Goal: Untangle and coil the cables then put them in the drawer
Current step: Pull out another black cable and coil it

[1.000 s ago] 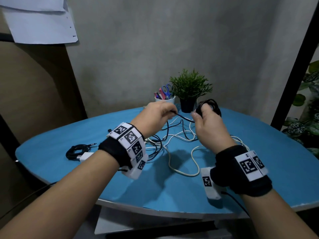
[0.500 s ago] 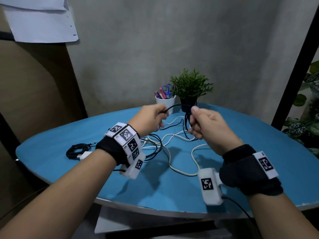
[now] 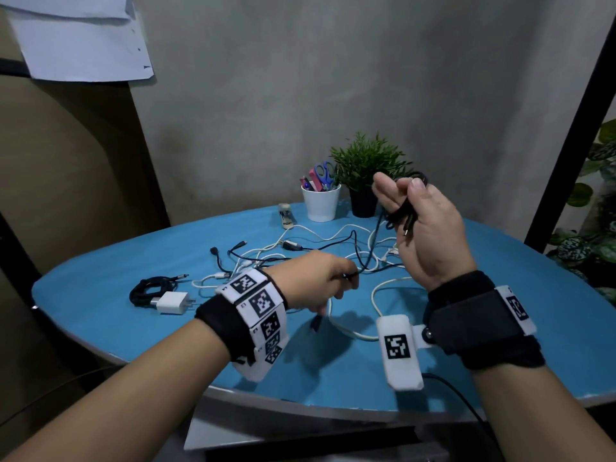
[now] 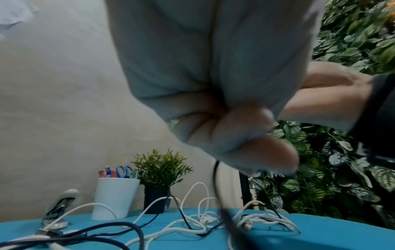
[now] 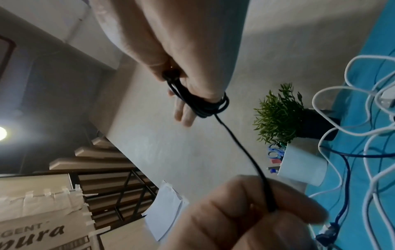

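Note:
My right hand [image 3: 400, 190] is raised over the back of the blue table [image 3: 133, 328], palm towards me. A black cable [image 3: 405, 211] is wound in loops round its fingers, and the thumb lies over the loops. In the right wrist view the coil [image 5: 205, 106] wraps the fingers and one strand runs down to my left hand [image 5: 267, 203]. My left hand [image 3: 340, 278] is lower and nearer, pinching that strand; in the left wrist view the strand [image 4: 216, 177] hangs from the fist. A tangle of white cables [image 3: 333, 235] and a dark blue cable [image 3: 356, 248] lies beneath.
A coiled black cable [image 3: 150, 290] with a white charger [image 3: 173, 302] lies at the table's left. At the back stand a white cup of scissors and pens [image 3: 320, 203], a small potted plant [image 3: 365, 181] and a stapler [image 3: 286, 215]. Leafy plants [image 3: 600, 228] fill the right side.
My right hand has lifted and turned its palm towards me with the coil on its fingers. My left hand has dropped down and nearer, drawing the black strand out between the hands.

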A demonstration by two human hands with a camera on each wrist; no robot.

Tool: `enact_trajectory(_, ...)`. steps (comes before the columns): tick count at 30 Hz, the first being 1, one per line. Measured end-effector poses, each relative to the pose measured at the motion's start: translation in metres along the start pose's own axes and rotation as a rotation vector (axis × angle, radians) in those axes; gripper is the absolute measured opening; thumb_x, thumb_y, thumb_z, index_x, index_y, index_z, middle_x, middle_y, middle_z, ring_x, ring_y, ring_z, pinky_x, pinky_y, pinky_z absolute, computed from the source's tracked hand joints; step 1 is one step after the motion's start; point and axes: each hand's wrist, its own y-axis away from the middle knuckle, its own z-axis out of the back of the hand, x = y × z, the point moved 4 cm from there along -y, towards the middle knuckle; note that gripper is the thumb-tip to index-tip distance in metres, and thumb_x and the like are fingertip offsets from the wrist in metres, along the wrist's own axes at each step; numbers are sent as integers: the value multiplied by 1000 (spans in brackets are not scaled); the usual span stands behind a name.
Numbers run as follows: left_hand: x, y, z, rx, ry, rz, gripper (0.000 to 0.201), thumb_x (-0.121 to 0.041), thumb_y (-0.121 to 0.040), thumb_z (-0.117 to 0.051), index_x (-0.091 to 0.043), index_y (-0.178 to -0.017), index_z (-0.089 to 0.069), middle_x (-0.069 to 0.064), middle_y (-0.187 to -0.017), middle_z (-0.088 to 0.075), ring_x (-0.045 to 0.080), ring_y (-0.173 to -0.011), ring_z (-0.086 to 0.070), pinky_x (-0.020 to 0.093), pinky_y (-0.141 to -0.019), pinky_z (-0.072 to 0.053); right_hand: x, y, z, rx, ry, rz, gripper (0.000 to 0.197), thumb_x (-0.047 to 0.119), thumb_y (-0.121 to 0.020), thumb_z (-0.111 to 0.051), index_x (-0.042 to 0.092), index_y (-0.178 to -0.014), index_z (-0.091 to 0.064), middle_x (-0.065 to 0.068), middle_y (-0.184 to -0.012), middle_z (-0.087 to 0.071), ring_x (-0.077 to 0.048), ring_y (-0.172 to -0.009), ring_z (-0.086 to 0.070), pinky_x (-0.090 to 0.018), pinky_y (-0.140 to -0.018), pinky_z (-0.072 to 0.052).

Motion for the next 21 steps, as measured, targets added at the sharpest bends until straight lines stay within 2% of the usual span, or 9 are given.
enact_trajectory(3,-2,3,-1,-11,42,-30,15,-14,-94,-45,-25,-94,-55,-6,-75,-57,9,-54,-64,21,-56,-54,-2,-1,7,-4,436,128,16,19,-100,-42,11,-93,-55,-11,-110,-65,-10,-104,-61,-23,-95,-47)
enact_trajectory(5,-1,6,3,-47,92,-39,16,-12,-94,-45,-23,-94,-56,-5,-74,-57,11,-54,-63,23,-56,-55,-6,0,12,42,760,198,20,29,-96,-48,10,-95,-53,-12,-101,-66,-15,-93,-61,-35,-86,-47)
enact_trajectory(6,-2,8,6,-79,118,-56,15,-11,-94,-46,-22,-93,-57,-4,-73,-57,13,-54,-64,24,-56,-56,-11,-1,14,84,919,192,20,30,-95,-48,11,-94,-51,-11,-97,-67,-20,-89,-61,-39,-83,-46)
enact_trajectory(9,-3,12,21,-266,203,-128,15,-11,-94,-51,-22,-88,-59,5,-72,-61,22,-61,-66,29,-60,-56,-22,5,14,232,1212,81,16,23,-95,-46,9,-87,-48,-7,-78,-66,-21,-76,-61,-36,-73,-47)
enact_trajectory(11,2,14,31,-399,271,-133,16,-11,-93,-54,-23,-85,-59,10,-70,-61,21,-59,-64,32,-63,-56,-26,7,15,281,1225,12,25,26,-95,-46,5,-82,-48,-11,-69,-62,-28,-71,-60,-43,-71,-48)
enact_trajectory(13,9,16,39,-465,306,-132,17,-12,-92,-54,-25,-83,-59,2,-64,-58,12,-55,-61,28,-63,-55,-25,11,12,307,1124,-55,33,32,-95,-47,4,-78,-54,0,-56,-59,-22,-58,-58,-41,-67,-48)
enact_trajectory(15,9,18,42,-467,300,-141,19,-13,-92,-54,-29,-84,-58,-5,-66,-57,6,-54,-59,21,-60,-53,-26,16,7,326,962,-102,29,32,-91,-56,7,-77,-61,-1,-57,-57,-15,-55,-54,-35,-60,-48)
enact_trajectory(18,11,18,38,-420,432,-147,17,-18,-89,-60,-26,-104,-57,1,-81,-55,12,-67,-56,21,-65,-53,-26,23,-1,325,632,-202,7,8,-87,-62,2,-89,-63,-2,-64,-58,-15,-59,-54,-23,-58,-52)
enact_trajectory(21,12,15,34,-340,570,-147,45,-32,-83,-64,-19,-124,-51,0,-85,-50,16,-75,-54,33,-71,-55,-25,26,-7,337,427,-262,10,5,-93,-50,3,-88,-58,9,-52,-55,-5,-45,-45,-32,-66,-58)
